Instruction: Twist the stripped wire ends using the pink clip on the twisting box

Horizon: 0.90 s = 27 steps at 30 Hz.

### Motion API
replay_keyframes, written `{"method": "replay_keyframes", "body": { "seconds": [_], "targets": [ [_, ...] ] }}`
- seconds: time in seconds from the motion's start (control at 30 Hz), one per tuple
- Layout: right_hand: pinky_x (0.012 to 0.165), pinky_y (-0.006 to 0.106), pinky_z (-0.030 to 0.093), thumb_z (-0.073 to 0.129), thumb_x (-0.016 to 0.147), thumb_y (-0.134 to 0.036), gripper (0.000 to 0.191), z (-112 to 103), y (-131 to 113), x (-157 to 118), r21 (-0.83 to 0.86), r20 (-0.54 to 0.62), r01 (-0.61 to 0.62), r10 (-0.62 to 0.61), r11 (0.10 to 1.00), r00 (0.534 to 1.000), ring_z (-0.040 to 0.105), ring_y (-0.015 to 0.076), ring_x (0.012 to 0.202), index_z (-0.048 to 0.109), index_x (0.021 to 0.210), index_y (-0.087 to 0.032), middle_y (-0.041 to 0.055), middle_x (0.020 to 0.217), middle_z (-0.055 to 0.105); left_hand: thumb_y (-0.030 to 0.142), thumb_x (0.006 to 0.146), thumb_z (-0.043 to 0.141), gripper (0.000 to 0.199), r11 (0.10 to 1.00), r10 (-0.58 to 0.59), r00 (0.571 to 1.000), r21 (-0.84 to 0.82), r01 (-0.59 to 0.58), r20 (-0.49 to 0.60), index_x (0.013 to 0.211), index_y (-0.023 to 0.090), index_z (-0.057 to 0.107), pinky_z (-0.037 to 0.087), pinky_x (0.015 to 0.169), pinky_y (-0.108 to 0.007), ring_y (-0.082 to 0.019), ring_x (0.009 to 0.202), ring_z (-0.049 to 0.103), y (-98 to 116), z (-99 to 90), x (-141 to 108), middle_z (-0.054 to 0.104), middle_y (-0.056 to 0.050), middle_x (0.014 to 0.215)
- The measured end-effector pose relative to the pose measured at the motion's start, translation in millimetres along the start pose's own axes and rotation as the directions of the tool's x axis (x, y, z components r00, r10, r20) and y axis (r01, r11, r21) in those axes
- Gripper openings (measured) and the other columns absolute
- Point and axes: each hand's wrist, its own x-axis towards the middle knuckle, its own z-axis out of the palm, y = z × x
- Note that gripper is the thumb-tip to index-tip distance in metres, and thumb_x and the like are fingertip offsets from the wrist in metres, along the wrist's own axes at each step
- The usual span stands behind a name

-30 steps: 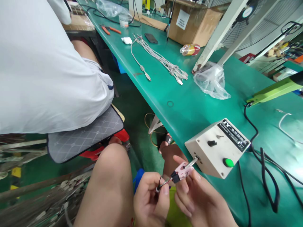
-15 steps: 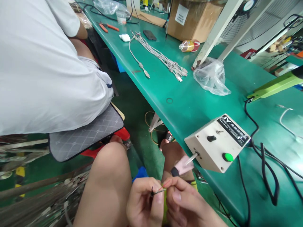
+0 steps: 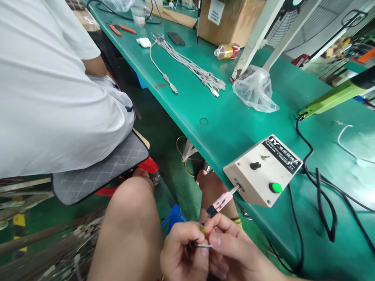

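Head view: left hand (image 3: 183, 255) and right hand (image 3: 234, 253) pinch a thin wire end (image 3: 202, 245) between fingertips, close over the lap, just below the pink clip (image 3: 221, 201) jutting from the white box (image 3: 262, 169) at the bench edge.

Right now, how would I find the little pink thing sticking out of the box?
Start at the long green workbench and find the cream box with a round green button near its front edge. A thin metal rod pokes from the box's side, and the flat pink clip with a black tip sits on its end, the only pink piece, above both hands.
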Motion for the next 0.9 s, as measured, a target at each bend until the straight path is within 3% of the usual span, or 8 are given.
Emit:
{"method": "replay_keyframes", "body": {
  "seconds": [0.17,0.27,0.4,0.57,0.73,0.83,0.9],
  "targets": [
    [0.045,0.019,0.025,0.100,0.082,-0.038,0.027,4.5,-3.7,-2.2,-0.029,-0.040,-0.028,0.027,0.999,0.999,0.032,0.0051,0.043,0.079,0.087,-0.021,-0.0084,0.051,0.052,0.021,0.104,0.072,0.006,0.993,0.044,0.999,0.110,-0.044,0.006,0.100,0.024,0.068,0.061,0.058,-0.022,-0.016,0.061,0.074,-0.8,-5.2,0.3,0.072,-0.001,0.078],
    [0.047,0.021,0.025,0.101,0.078,-0.040,0.031,6.1,-4.8,-2.2,-0.052,-0.078,-0.050,0.046,0.997,0.996,0.038,0.0062,0.046,0.078,0.083,-0.020,-0.0053,0.058,0.058,0.026,0.107,0.068,0.003,0.999,0.024,0.999,-0.036,-0.023,0.026,0.105,0.024,0.068,0.058,0.053,-0.022,-0.013,0.053,0.069,-3.2,0.4,-4.6,0.074,-0.003,0.083],
    [0.047,0.023,0.024,0.100,0.078,-0.040,0.028,1.2,-0.2,-0.8,-0.053,-0.069,-0.045,0.041,0.998,0.997,0.040,0.0070,0.048,0.080,0.083,-0.021,-0.0033,0.065,0.061,0.046,0.104,0.072,0.023,0.989,0.013,0.998,-0.149,-0.022,-0.062,0.097,0.024,0.069,0.057,0.055,-0.025,-0.017,0.059,0.067,-3.1,11.1,-5.3,0.065,-0.001,0.070],
    [0.052,0.025,0.026,0.104,0.072,-0.040,0.029,8.3,-5.7,-2.0,-0.064,-0.102,-0.061,0.055,0.996,0.993,0.042,0.0082,0.051,0.082,0.080,-0.022,-0.0022,0.065,0.062,0.041,0.105,0.074,0.020,0.982,-0.022,0.999,-0.186,0.015,-0.033,0.095,0.025,0.069,0.055,0.055,-0.024,-0.016,0.055,0.064,3.5,15.5,2.0,0.059,0.003,0.062],
    [0.050,0.024,0.024,0.106,0.067,-0.040,0.031,17.3,-12.2,-2.4,-0.062,-0.117,-0.073,0.065,0.995,0.991,0.039,0.0077,0.050,0.083,0.077,-0.022,-0.0029,0.062,0.059,0.043,0.103,0.076,0.025,0.997,-0.008,1.000,-0.073,0.007,-0.019,0.090,0.024,0.068,0.055,0.055,-0.025,-0.017,0.057,0.065,6.9,8.0,3.5,0.063,0.000,0.063],
    [0.049,0.025,0.022,0.104,0.068,-0.043,0.030,16.1,-12.3,-1.0,-0.096,-0.126,-0.061,0.048,0.994,0.991,0.034,0.0084,0.047,0.083,0.077,-0.023,-0.0044,0.056,0.053,0.039,0.106,0.072,0.021,1.000,0.023,0.998,-0.020,-0.022,0.053,0.093,0.024,0.068,0.050,0.047,-0.022,-0.012,0.046,0.054,7.6,4.5,6.6,0.058,0.003,0.058],
    [0.049,0.026,0.022,0.100,0.072,-0.047,0.030,16.1,-14.4,-0.6,-0.142,-0.141,-0.014,-0.006,0.990,0.990,0.029,0.0094,0.047,0.084,0.079,-0.023,-0.0061,0.050,0.047,0.040,0.107,0.072,0.024,0.999,0.053,0.998,0.003,-0.053,0.026,0.090,0.024,0.067,0.048,0.044,-0.020,-0.010,0.041,0.048,7.7,4.2,9.9,0.052,0.006,0.054]
  ]
}}
